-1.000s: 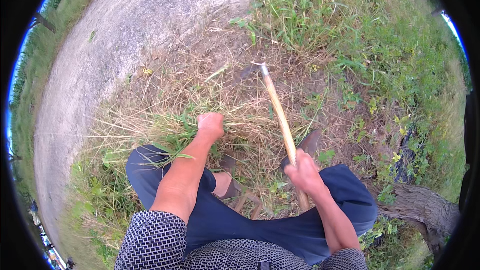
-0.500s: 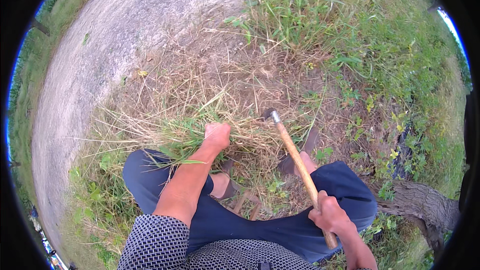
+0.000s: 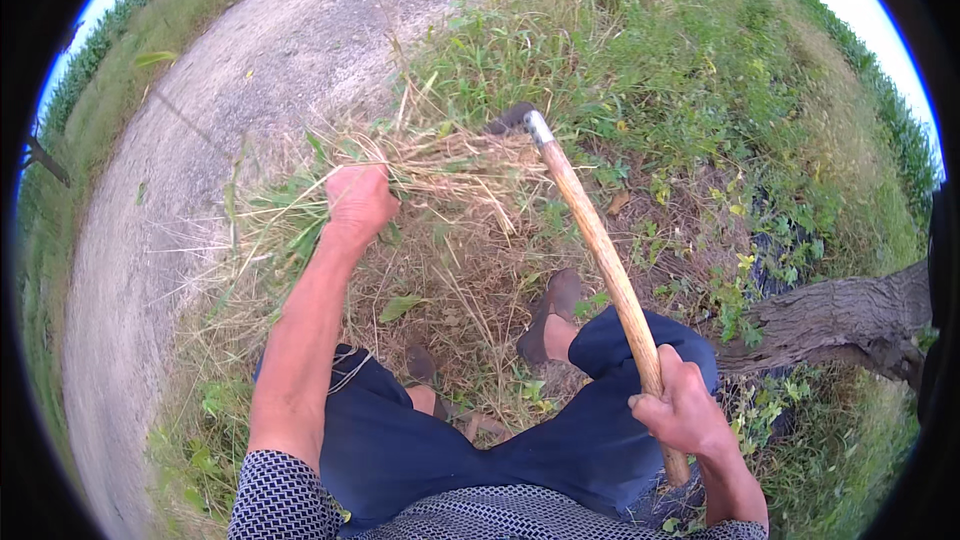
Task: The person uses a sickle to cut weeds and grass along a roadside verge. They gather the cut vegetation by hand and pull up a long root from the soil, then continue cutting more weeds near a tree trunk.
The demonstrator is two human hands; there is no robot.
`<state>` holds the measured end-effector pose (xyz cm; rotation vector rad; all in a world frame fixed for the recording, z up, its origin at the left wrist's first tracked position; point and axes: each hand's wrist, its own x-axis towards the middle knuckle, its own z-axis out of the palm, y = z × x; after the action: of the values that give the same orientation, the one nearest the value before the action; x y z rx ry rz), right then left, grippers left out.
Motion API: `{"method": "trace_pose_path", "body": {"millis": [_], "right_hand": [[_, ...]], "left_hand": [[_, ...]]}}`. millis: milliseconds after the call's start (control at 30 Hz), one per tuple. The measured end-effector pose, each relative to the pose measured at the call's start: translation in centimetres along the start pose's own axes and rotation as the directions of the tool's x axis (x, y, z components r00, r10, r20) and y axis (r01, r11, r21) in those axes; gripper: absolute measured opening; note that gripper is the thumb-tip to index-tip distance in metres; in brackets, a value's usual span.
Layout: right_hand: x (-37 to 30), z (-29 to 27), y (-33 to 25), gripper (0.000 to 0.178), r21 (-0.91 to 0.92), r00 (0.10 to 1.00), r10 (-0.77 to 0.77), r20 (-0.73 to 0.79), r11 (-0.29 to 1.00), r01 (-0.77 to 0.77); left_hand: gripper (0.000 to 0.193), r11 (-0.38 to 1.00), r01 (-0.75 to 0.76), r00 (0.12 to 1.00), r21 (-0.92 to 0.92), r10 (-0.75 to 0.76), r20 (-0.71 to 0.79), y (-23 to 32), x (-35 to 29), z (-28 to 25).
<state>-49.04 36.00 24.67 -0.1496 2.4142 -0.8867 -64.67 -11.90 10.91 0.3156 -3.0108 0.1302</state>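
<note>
Though aslant — sickle (image 3: pixel 608 255) forward, blade (image 3: pixel 512 118) leftward

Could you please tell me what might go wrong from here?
The dark blade appears close to the grass bundle in the left hand, so a slip could cut that hand. The bundle looks loosely splayed, so some might drop. The right hand holds the wooden handle near its lower end, so a low swing might strike the right shoe.

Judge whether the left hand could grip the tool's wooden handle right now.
Probably not: the left hand is closed around a bunch of grass and would likely have to release it first. Beyond the right hand, though, the wooden handle is mostly bare.
</note>
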Motion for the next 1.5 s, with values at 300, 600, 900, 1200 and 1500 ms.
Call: {"method": "trace_pose_path", "body": {"millis": [300, 600, 900, 1200, 1500], "right_hand": [[6.0, 8.5, 2.9, 0.031, 0.437, 0.994, 0.023, -0.11, 0.899, 0.028], [15.6, 11.5, 7.8, 0.017, 0.928, 0.902, 0.407, 0.146, 0.259, -0.267], [37.3, 8.2, 12.7, 0.007, 0.939, 0.659, 0.668, -0.345, 0.249, 0.238], [31.1, 11.4, 8.2, 0.017, 0.813, 0.889, 0.372, 0.269, 0.408, -0.416], [42.7, 11.0, 7.3, 0.014, 0.923, 0.838, 0.544, 0.043, 0.3, -0.242]], "left_hand": [[0.029, 0.992, -0.113, 0.989, 0.06, 0.118, -0.09, 1.2, 3.5, 0.4], [0.026, 0.866, -0.477, 0.847, 0.154, 0.405, 0.346, 6.4, 9.2, 12.1], [0.027, 0.78, -0.619, 0.763, 0.094, 0.568, 0.307, 17.2, 17.8, 19.2], [0.04, 0.746, -0.662, 0.647, 0.067, 0.525, 0.553, 17.1, 19.1, 22.2], [0.042, 0.769, -0.63, 0.735, 0.108, 0.546, 0.403, 17.6, 22.3, 23.5]]}}
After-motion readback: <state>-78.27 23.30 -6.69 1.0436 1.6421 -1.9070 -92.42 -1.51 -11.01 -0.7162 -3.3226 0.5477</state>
